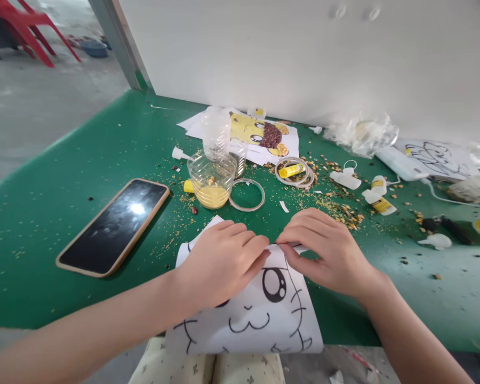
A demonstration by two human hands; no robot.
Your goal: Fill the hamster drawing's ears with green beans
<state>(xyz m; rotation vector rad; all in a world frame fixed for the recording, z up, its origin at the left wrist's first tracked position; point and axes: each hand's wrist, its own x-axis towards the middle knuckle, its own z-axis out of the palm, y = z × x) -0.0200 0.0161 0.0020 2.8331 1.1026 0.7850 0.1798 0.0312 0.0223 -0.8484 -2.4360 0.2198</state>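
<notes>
A sheet of paper [248, 325] with a black line drawing of a cartoon animal face lies over the front edge of the table, its lower part hanging toward my lap. My left hand [228, 258] pinches the sheet's upper part, fingers curled and covering one drawn eye. Close beside it, my right hand [324, 250] has thumb and forefinger pressed together on the same upper edge. The two hands' fingertips nearly meet. Just beyond them stand a clear plastic cup [212, 181] with yellow grains in it and a clear ring-shaped lid [247, 195].
A phone [114, 226] lies at left on the green table [36, 224]. Behind the cup is a seed-decorated picture [244, 128]. Small glue bottles [378, 201], a plastic bag [360, 133] and scattered grains [344, 213] occupy the right side. A white panel [304, 53] bounds the back.
</notes>
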